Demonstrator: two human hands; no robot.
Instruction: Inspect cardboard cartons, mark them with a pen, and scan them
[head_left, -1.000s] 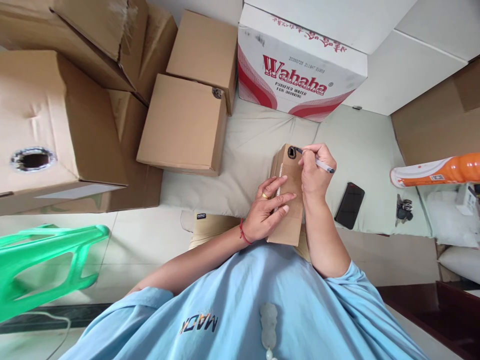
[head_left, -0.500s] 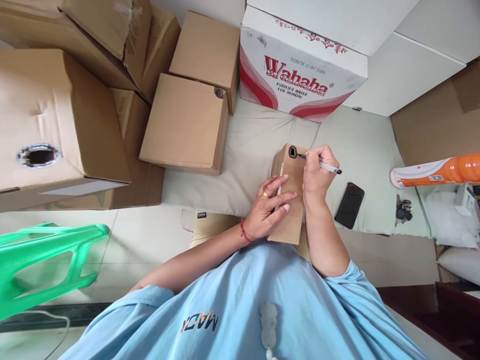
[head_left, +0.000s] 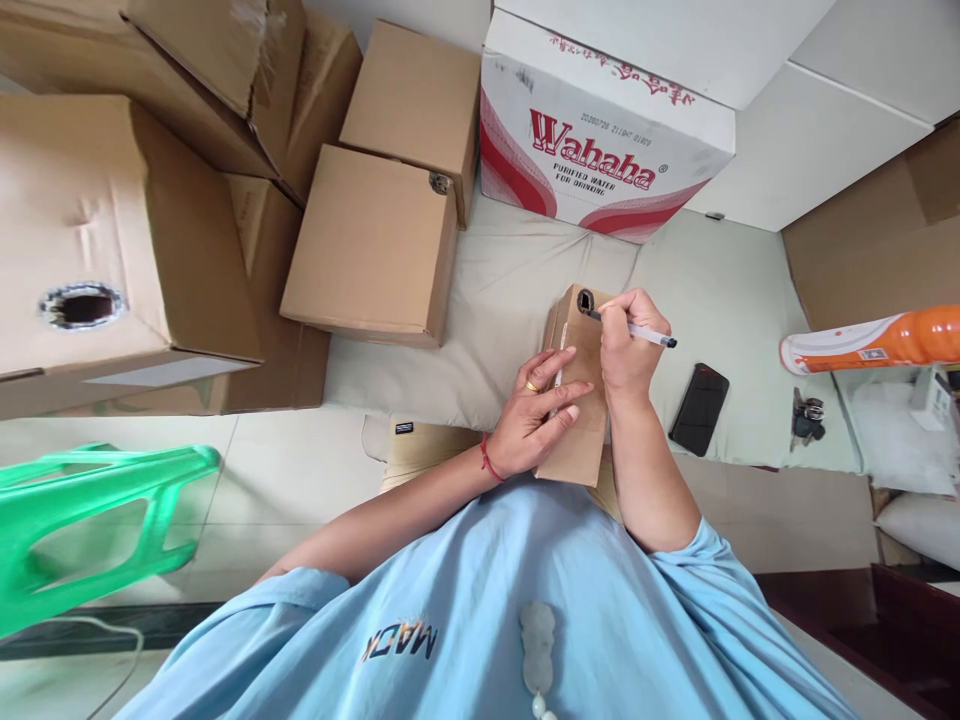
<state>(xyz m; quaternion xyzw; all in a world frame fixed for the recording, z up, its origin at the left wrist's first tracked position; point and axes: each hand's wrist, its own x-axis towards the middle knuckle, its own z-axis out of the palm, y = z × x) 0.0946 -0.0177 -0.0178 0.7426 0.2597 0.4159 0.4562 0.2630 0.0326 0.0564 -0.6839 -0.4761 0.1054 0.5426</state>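
Note:
In front of me lies a small brown cardboard box, long and narrow, with a dark-rimmed hole near its far end. My left hand rests on the box's left side and top, fingers spread and flat. My right hand grips a white pen with a dark end. The pen's dark tip touches or nearly touches the lower right of the hole's rim. A black phone lies to the right of my right forearm.
Cardboard boxes stand at the left, one with a hole in it. A white and red water carton is at the back. Keys and an orange bottle lie right. A green stool stands lower left.
My right hand and the pen have shifted slightly left, with the tip moving a little down and left along the hole's rim. My left hand stays in place.

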